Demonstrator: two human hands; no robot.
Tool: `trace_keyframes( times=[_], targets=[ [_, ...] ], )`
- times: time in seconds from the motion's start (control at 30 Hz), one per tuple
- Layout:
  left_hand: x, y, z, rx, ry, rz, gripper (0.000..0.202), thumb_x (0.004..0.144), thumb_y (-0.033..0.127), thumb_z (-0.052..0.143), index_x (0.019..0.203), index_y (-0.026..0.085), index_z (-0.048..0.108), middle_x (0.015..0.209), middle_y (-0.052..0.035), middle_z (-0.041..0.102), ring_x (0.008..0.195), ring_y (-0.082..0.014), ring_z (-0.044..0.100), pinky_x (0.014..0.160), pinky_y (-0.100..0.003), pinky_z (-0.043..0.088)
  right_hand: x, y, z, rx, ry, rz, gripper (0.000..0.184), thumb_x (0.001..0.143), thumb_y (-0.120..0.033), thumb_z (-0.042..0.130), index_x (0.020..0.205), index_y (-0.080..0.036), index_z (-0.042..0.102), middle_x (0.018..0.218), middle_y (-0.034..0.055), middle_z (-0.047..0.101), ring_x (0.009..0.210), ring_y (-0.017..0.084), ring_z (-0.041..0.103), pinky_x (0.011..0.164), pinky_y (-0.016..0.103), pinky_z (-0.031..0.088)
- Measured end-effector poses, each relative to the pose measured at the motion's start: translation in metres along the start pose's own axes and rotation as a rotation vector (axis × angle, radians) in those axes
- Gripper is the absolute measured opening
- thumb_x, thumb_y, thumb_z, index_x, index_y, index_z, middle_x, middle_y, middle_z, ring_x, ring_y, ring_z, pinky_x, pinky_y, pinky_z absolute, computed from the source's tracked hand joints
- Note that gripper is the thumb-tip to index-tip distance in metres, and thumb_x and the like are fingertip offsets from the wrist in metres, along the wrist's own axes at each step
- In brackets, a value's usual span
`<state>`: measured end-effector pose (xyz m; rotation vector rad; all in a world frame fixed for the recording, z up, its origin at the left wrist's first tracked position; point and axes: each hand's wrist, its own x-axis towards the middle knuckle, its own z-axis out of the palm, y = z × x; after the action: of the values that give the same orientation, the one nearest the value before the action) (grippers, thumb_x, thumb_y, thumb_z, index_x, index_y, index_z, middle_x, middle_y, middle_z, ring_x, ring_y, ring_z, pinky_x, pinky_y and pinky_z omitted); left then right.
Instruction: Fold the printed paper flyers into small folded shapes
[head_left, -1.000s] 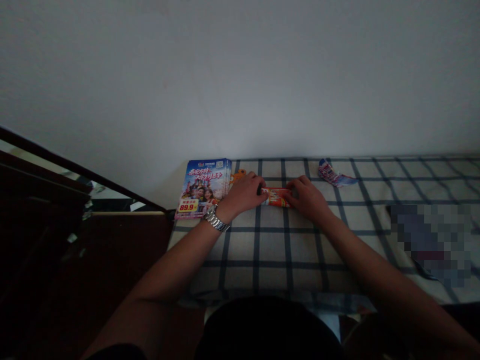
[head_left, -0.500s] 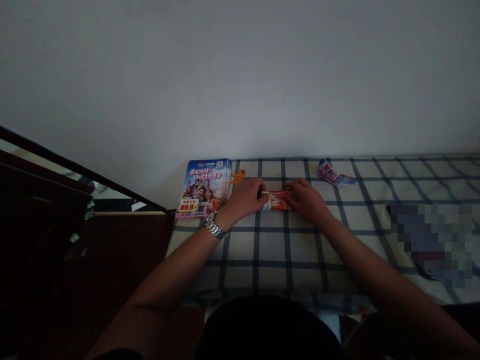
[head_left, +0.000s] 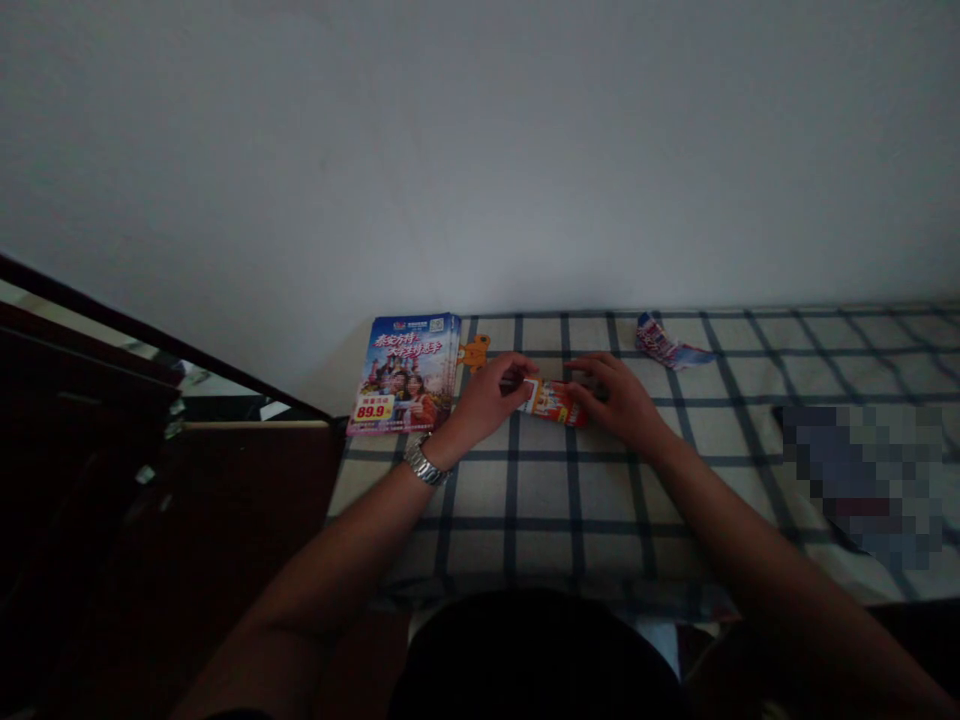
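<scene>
A small folded red and white paper leaflet [head_left: 551,400] lies on the checked cloth [head_left: 570,490], held at both ends. My left hand [head_left: 491,395], with a metal watch at the wrist, pinches its left end. My right hand [head_left: 615,395] has its fingers closed on the right end. The paper sits tilted, its left end slightly raised. A stack of blue printed flyers [head_left: 405,372] lies just left of my left hand, with a small orange figure [head_left: 475,352] beside it.
A crumpled blue and red paper piece [head_left: 664,345] lies near the wall at the back. A blurred dark patch [head_left: 862,470] covers the cloth at the right. Dark wooden furniture [head_left: 150,480] stands to the left. A white wall rises behind.
The folded paper has become narrower and now tilts. Both hands shifted slightly on it, fingers working its ends.
</scene>
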<state>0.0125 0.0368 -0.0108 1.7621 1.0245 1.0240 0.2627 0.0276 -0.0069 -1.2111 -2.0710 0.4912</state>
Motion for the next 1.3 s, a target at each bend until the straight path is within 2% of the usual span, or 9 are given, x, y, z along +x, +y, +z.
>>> trace_keyframes(
  times=[0.13, 0.3, 0.4, 0.53, 0.67, 0.93, 1.13, 1.3],
  targets=[
    [-0.003, 0.004, 0.002, -0.091, -0.044, 0.005, 0.018, 0.093, 0.02, 0.069, 0.111, 0.019, 0.065, 0.106, -0.0052, 0.072, 0.097, -0.0166, 0.07, 0.09, -0.032, 0.059, 0.0, -0.011, -0.005, 0.173, -0.095, 0.105, 0.036, 0.099, -0.045, 0.063, 0.127, -0.023, 0.07, 0.107, 0.009, 0.077, 0.085, 0.024, 0.072, 0.073, 0.036, 0.058],
    [-0.005, 0.009, 0.006, -0.141, -0.045, 0.007, 0.022, 0.093, 0.026, 0.073, 0.112, 0.019, 0.065, 0.106, -0.0065, 0.071, 0.097, -0.017, 0.07, 0.09, -0.032, 0.058, 0.0, -0.017, -0.004, 0.272, -0.204, 0.161, 0.027, 0.095, -0.047, 0.068, 0.106, -0.023, 0.076, 0.087, 0.0032, 0.077, 0.071, 0.018, 0.067, 0.065, 0.03, 0.053],
    [-0.006, 0.011, 0.008, -0.208, -0.018, 0.003, 0.023, 0.093, 0.029, 0.075, 0.109, 0.019, 0.063, 0.104, -0.0058, 0.07, 0.095, -0.0161, 0.07, 0.088, -0.031, 0.059, -0.002, -0.016, -0.001, 0.345, -0.199, 0.222, 0.027, 0.095, -0.047, 0.068, 0.098, -0.022, 0.075, 0.08, 0.0021, 0.074, 0.068, 0.018, 0.065, 0.061, 0.029, 0.051],
    [-0.007, 0.012, 0.008, -0.249, 0.022, 0.005, 0.025, 0.093, 0.037, 0.076, 0.098, 0.018, 0.061, 0.101, -0.0052, 0.068, 0.095, -0.0159, 0.069, 0.087, -0.03, 0.059, -0.004, -0.011, 0.003, 0.45, -0.1, 0.284, 0.028, 0.093, -0.05, 0.07, 0.097, -0.022, 0.073, 0.078, 0.0019, 0.073, 0.067, 0.018, 0.065, 0.06, 0.029, 0.052],
    [-0.011, 0.011, 0.006, -0.18, -0.019, 0.01, 0.025, 0.095, 0.041, 0.073, 0.097, 0.017, 0.064, 0.1, -0.0057, 0.066, 0.091, -0.0154, 0.066, 0.085, -0.03, 0.057, -0.005, -0.01, 0.004, 0.496, -0.02, 0.305, 0.029, 0.089, -0.05, 0.074, 0.093, -0.022, 0.072, 0.083, 0.0029, 0.075, 0.072, 0.019, 0.066, 0.064, 0.031, 0.054],
    [-0.011, 0.008, 0.001, 0.012, -0.047, 0.033, 0.025, 0.099, 0.04, 0.067, 0.089, 0.018, 0.065, 0.092, -0.0031, 0.064, 0.082, -0.0146, 0.061, 0.075, -0.027, 0.05, -0.006, -0.01, 0.002, 0.468, -0.025, 0.314, 0.028, 0.091, -0.051, 0.072, 0.095, -0.022, 0.072, 0.081, 0.003, 0.074, 0.068, 0.019, 0.066, 0.062, 0.032, 0.053],
    [-0.011, 0.011, -0.002, 0.098, -0.054, -0.089, 0.028, 0.1, 0.044, 0.064, 0.088, 0.018, 0.066, 0.086, -0.0019, 0.07, 0.078, -0.016, 0.065, 0.073, -0.029, 0.051, -0.006, -0.009, 0.004, 0.438, -0.021, 0.32, 0.028, 0.092, -0.051, 0.071, 0.094, -0.022, 0.072, 0.085, 0.004, 0.076, 0.074, 0.02, 0.069, 0.067, 0.033, 0.054],
    [-0.012, 0.012, -0.001, 0.146, -0.002, -0.104, 0.025, 0.099, 0.042, 0.066, 0.088, 0.019, 0.067, 0.085, -0.0018, 0.072, 0.077, -0.0165, 0.067, 0.072, -0.029, 0.051, -0.005, -0.012, 0.005, 0.445, -0.011, 0.321, 0.031, 0.091, -0.053, 0.071, 0.092, -0.022, 0.071, 0.084, 0.0038, 0.076, 0.073, 0.02, 0.068, 0.066, 0.032, 0.055]
  ],
)
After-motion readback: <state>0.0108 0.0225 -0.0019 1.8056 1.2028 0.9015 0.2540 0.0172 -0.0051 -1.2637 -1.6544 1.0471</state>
